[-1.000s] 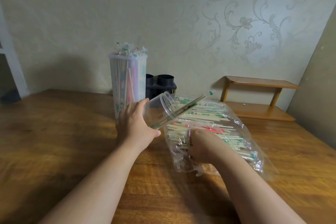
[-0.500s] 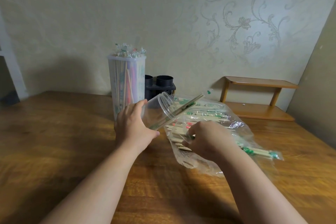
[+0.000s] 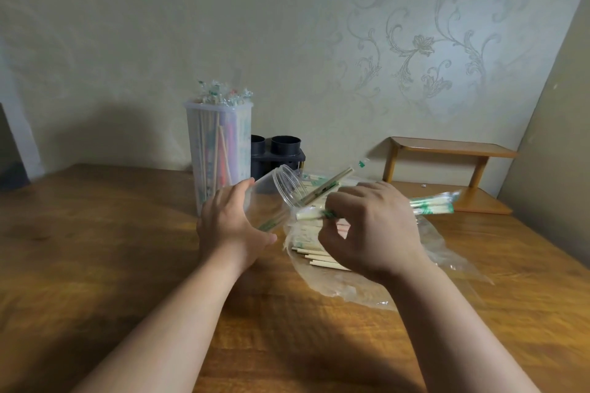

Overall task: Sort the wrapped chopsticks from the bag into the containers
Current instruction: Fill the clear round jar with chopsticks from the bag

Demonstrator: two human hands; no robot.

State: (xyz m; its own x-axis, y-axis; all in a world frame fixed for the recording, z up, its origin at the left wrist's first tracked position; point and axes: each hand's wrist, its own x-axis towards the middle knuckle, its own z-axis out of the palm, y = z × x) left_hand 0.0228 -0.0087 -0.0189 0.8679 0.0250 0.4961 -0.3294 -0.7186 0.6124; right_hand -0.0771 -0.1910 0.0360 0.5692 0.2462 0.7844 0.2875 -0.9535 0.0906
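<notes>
A wooden table (image 3: 95,249) carries a clear plastic bag (image 3: 447,252) holding a pile of chopsticks (image 3: 319,257) at centre right. Behind it stands a tall translucent container (image 3: 218,150) packed upright with more, beside a black two-cup holder (image 3: 281,153). The person's left hand (image 3: 233,226) grips a clear jar (image 3: 281,188), tilted with its mouth toward the bag and one wrapped pair (image 3: 332,180) sticking out. The right hand (image 3: 373,233), raised above the bag, pinches several wrapped chopsticks (image 3: 437,204), their near ends just beside the jar's mouth.
</notes>
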